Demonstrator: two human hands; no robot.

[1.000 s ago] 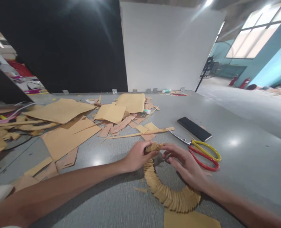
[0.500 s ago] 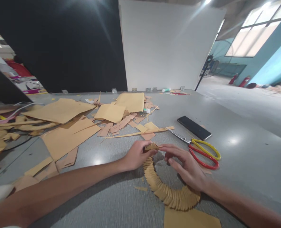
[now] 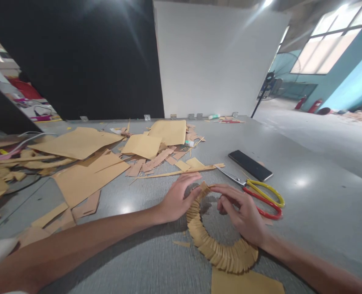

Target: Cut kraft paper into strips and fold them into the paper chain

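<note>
Lying across the bench [image 3: 138, 257], a curved, pleated strip of brown paper [image 3: 219, 252] forms an open C between the hands, its lower end running beside the right wrist and its lower edge meeting a flat brown sheet [image 3: 246, 283] at the near side. Just beyond the right hand lie the scissors [image 3: 238, 181], one handle yellow, the other red, with the blade tips at the end of a long, narrow paper sliver [image 3: 177, 173]. A dark phone [image 3: 250, 165] rests behind them. Farther off, loose paper squares [image 3: 142, 146] sit over reddish-brown scraps [image 3: 158, 160], with a glue stick [image 3: 189, 143] at their edge. Larger sheets [image 3: 90, 181] and offcuts crowd the left side, near a white cable [image 3: 12, 143]. A black panel [image 3: 107, 61] and a white panel [image 3: 217, 61] close off the back.

The left hand [image 3: 175, 201] reaches in low, its grip spread, the thumb along the strip's upper end and the fingers arched away from it. The right hand [image 3: 245, 214] comes from the other side, its index finger stretched to the strip's tip, the other fingers curled; whether its grip pinches the paper, I cannot tell.
</note>
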